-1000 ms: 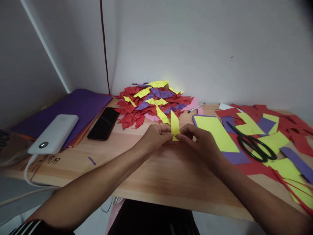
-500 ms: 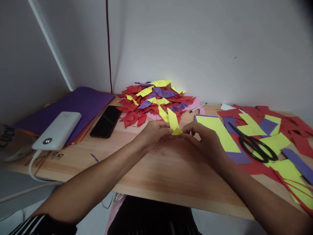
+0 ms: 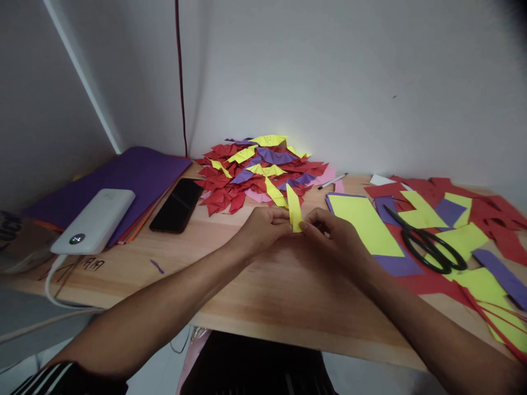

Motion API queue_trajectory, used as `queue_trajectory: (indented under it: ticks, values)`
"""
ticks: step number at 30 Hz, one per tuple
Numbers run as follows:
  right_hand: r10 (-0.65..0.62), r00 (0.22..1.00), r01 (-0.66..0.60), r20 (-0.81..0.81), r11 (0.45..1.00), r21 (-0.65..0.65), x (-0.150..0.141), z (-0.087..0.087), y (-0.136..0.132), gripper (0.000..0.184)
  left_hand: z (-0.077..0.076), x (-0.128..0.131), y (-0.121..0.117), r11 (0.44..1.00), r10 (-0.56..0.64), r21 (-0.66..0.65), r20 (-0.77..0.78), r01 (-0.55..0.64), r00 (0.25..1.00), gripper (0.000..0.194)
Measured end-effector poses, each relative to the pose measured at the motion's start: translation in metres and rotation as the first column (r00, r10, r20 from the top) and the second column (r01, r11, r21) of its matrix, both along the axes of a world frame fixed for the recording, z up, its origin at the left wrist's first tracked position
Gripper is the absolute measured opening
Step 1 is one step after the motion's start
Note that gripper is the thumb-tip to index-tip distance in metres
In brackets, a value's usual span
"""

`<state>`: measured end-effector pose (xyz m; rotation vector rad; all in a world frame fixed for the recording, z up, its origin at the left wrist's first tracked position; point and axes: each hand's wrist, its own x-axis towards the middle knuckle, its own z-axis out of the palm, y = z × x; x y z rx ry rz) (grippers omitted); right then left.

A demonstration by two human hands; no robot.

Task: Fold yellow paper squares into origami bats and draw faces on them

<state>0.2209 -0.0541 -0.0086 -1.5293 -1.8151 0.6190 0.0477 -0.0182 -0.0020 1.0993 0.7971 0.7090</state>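
A narrow folded piece of yellow paper (image 3: 293,208) stands upright between my hands, above the wooden table. My left hand (image 3: 267,225) pinches its lower left edge, with the fingers closed. From the other side, my right hand (image 3: 327,225) grips the lower right edge between thumb and forefinger. Just behind them lies a heap of folded paper shapes (image 3: 224,193) in red, purple and yellow; some yellow ones carry small drawn faces. The finest folds at the fingertips are too small to make out.
On the right, black-handled scissors (image 3: 432,249) rest among red, purple and yellow scraps, beside a stack of yellow sheets (image 3: 364,222). A pen (image 3: 332,181) lies near the wall. To the left are a phone (image 3: 177,206), a white power bank (image 3: 95,219) with its cable, and purple sheets (image 3: 123,167).
The yellow paper's lower end, spread into a wider fold before, now looks narrow and flat. My right hand has shifted slightly left, closer to my left hand.
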Motion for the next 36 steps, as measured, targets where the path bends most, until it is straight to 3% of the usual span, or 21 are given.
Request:
queue_trajectory:
  ticks: [9,20,36]
  values:
    - [-0.024,1.0,0.024,-0.005,1.0,-0.013,-0.003,0.0,0.0,0.015,0.005,0.003,-0.004,1.0,0.026,0.001,-0.08,-0.026,0.996,0.024]
    - [-0.011,1.0,0.011,-0.014,1.0,-0.028,-0.004,0.002,-0.001,0.014,-0.005,0.003,-0.002,1.0,0.031,-0.004,-0.007,-0.031,1.0,0.022]
    - [-0.026,0.996,0.022,-0.084,0.998,-0.051,-0.005,0.0,0.0,0.015,-0.002,0.004,-0.004,0.989,0.146,-0.002,0.003,-0.146,0.989,0.025]
